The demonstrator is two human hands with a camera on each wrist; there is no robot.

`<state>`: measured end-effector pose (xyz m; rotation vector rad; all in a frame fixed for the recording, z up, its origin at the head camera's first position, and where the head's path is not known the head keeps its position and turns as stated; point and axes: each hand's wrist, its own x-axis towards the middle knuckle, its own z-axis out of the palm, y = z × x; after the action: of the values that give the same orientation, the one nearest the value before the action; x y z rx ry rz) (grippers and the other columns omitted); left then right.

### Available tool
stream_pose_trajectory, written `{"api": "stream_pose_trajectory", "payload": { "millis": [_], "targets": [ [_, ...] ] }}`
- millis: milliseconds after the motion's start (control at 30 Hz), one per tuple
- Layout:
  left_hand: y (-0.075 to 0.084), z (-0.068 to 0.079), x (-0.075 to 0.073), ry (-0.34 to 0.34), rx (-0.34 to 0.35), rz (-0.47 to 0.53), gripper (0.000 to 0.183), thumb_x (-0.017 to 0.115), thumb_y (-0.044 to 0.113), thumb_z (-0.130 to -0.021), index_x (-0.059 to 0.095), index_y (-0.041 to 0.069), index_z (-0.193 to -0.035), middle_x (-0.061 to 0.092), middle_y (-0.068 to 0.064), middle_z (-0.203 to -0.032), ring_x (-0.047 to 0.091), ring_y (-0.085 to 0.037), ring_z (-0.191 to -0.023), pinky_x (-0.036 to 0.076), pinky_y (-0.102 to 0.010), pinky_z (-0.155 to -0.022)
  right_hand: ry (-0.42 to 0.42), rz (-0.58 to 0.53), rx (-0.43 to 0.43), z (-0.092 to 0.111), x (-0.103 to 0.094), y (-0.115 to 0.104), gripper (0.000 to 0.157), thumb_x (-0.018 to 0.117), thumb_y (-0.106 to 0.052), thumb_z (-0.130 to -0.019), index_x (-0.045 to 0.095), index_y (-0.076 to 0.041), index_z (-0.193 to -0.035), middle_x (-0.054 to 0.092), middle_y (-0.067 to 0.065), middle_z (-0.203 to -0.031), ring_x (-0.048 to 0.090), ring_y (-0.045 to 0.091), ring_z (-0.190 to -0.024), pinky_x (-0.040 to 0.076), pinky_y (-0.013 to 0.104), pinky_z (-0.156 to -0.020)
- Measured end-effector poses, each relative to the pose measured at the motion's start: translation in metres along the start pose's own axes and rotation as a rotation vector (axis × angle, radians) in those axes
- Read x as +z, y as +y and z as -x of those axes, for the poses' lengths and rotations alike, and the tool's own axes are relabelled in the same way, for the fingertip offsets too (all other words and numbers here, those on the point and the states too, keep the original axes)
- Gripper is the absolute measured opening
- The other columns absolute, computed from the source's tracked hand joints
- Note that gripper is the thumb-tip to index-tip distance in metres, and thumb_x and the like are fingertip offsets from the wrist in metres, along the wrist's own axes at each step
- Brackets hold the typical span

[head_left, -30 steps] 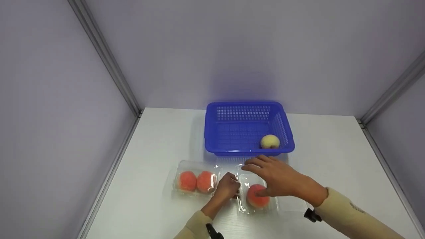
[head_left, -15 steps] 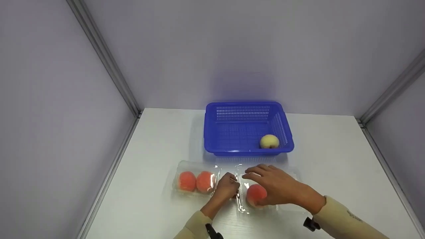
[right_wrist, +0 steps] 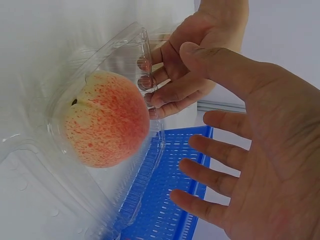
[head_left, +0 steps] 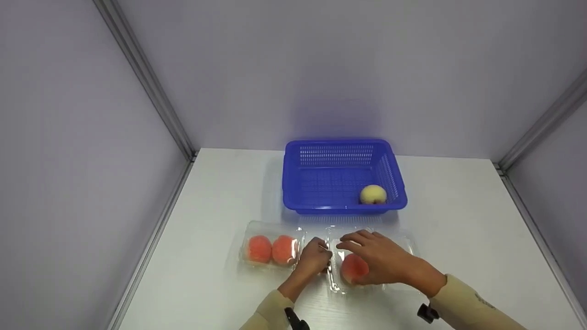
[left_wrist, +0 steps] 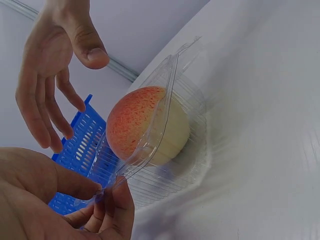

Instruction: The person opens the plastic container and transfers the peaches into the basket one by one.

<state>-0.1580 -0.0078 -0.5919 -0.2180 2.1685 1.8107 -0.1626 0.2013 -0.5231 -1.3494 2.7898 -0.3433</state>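
Right hand [head_left: 383, 259] over the clear box [left_wrist: 167, 182], palm turned inward, fingers spread, thumb apart. Left hand [head_left: 314, 256] at the box's left edge, thumb and fingers pinching its rim. Blue basket [head_left: 344, 207] near the table's [head_left: 224, 192] back edge; pale fruit [head_left: 373, 195] in its front-right corner. Second box [head_left: 270, 226] left of left hand, two red peaches [head_left: 259, 249] inside. Single peach [right_wrist: 107, 120] in pinched box: speckled red fading to cream.
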Motion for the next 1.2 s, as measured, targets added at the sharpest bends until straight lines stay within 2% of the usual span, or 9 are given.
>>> {"api": "stream_pose_trajectory", "payload": {
  "millis": [367, 633, 833, 1067, 1200],
  "targets": [
    [0.001, 0.0, 0.0, -0.009, -0.001, 0.034, 0.02, 0.056, -0.003, -0.088, 0.055, -0.003, -0.108, 0.058, -0.003, -0.086, 0.053, -0.011, -0.062, 0.049, -0.022, -0.052, 0.043, -0.016, 0.0, 0.001, 0.015, 0.007, 0.07, 0.09, -0.042, -0.077, 0.065, -0.016, -0.137, 0.066, 0.002, -0.139, 0.062, 0.024, -0.127, 0.059, 0.052, -0.097],
    [-0.001, 0.0, 0.0, -0.012, 0.023, 0.05, 0.022, 0.055, -0.004, -0.086, 0.054, -0.005, -0.108, 0.056, -0.003, -0.084, 0.052, -0.011, -0.062, 0.048, -0.021, -0.051, 0.026, -0.015, 0.004, 0.0, 0.025, 0.009, 0.068, 0.089, -0.039, -0.077, 0.065, -0.014, -0.136, 0.067, 0.004, -0.137, 0.063, 0.025, -0.125, 0.059, 0.05, -0.095],
    [-0.001, 0.0, 0.001, -0.007, 0.016, 0.058, 0.023, 0.055, -0.005, -0.085, 0.054, -0.006, -0.108, 0.056, -0.002, -0.083, 0.051, -0.01, -0.06, 0.044, -0.019, -0.05, 0.017, -0.023, -0.009, 0.0, 0.033, 0.01, 0.071, 0.09, -0.034, -0.072, 0.065, -0.013, -0.135, 0.067, 0.008, -0.137, 0.064, 0.028, -0.123, 0.059, 0.049, -0.096],
    [0.001, 0.001, 0.001, -0.003, -0.003, 0.066, 0.022, 0.055, -0.006, -0.086, 0.054, -0.005, -0.108, 0.056, -0.003, -0.083, 0.051, -0.01, -0.061, 0.045, -0.02, -0.05, -0.031, -0.054, 0.031, -0.001, 0.038, 0.008, 0.073, 0.09, -0.03, -0.071, 0.064, -0.014, -0.137, 0.065, 0.008, -0.139, 0.062, 0.03, -0.126, 0.058, 0.05, -0.099],
    [0.001, 0.001, 0.001, -0.003, -0.004, 0.055, 0.023, 0.054, -0.005, -0.086, 0.054, -0.004, -0.109, 0.057, -0.003, -0.084, 0.05, -0.009, -0.06, 0.046, -0.02, -0.05, -0.043, -0.052, 0.038, -0.002, 0.042, 0.007, 0.073, 0.09, -0.028, -0.071, 0.064, -0.013, -0.137, 0.065, 0.009, -0.14, 0.062, 0.031, -0.125, 0.059, 0.05, -0.096]
  ]
}}
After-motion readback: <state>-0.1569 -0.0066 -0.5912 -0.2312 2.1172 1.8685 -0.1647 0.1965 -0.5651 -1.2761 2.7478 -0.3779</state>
